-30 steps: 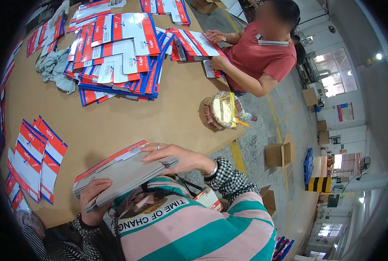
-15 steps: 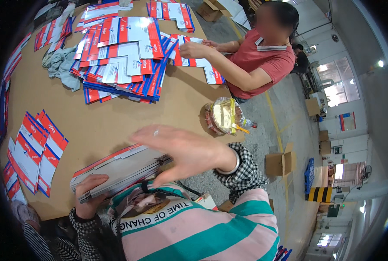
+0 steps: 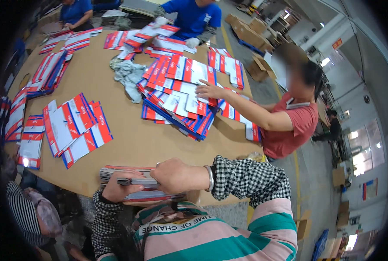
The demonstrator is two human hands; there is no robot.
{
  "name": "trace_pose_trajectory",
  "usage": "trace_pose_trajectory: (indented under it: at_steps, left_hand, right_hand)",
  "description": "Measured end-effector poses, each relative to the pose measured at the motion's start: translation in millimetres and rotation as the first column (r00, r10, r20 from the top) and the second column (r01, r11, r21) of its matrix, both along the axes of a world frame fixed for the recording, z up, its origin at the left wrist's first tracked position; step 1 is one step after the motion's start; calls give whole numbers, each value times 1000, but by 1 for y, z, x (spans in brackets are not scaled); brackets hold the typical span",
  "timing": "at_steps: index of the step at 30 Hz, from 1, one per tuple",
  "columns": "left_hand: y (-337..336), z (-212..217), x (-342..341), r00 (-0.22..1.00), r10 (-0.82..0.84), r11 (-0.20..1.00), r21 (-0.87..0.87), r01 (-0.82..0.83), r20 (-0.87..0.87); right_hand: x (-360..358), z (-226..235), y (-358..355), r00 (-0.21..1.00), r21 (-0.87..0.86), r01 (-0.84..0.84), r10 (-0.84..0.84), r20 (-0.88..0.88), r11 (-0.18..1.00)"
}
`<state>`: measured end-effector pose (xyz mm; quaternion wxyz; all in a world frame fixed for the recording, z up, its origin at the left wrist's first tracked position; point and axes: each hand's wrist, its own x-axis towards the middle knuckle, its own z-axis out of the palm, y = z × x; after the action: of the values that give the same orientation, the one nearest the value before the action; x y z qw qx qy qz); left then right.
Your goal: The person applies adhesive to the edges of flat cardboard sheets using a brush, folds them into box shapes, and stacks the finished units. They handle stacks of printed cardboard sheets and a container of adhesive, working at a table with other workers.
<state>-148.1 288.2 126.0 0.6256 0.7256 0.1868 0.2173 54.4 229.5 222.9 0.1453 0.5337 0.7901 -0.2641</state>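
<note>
My left hand (image 3: 119,188) and my right hand (image 3: 174,175) are at the near edge of the table, in front of my body. Between them is a thin stack of flat cardboard cartons (image 3: 138,182), edges toward me. My left fingers and thumb clasp its left end; my right hand is closed on the other end. More flat red and white cartons (image 3: 111,169) lie in a stack just beneath and behind my hands. My right fingertips are partly hidden behind the knuckles.
A large heap of flat red, white and blue cartons (image 3: 181,102) lies mid-table, with a co-worker's hand (image 3: 209,90) over it. Fanned cartons (image 3: 74,124) lie left, a grey cloth (image 3: 131,78) beyond. People in red (image 3: 285,135) and blue (image 3: 198,19) stand around the table (image 3: 124,150).
My view has shifted, showing more of the far table. My right hand, open and blurred above the stack before, is now closed on cartons. The co-worker in red now reaches over the heap.
</note>
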Motion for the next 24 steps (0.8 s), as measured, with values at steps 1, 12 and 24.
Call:
trace_pose_trajectory:
  at_steps: [1,12,24]
  left_hand:
    - [1,-7,-3,1000,-23,998,58,22,17]
    - [-104,-66,-109,759,496,672,-368,-643,-421]
    - [-170,-186,-36,893,440,81,-987,-140,-91]
  right_hand:
    - [-1,1,2,1000,-15,-23,23,8,1000]
    - [8,-16,1,976,156,-79,108,-189,985]
    - [40,38,-26,883,-23,105,-104,-457,994]
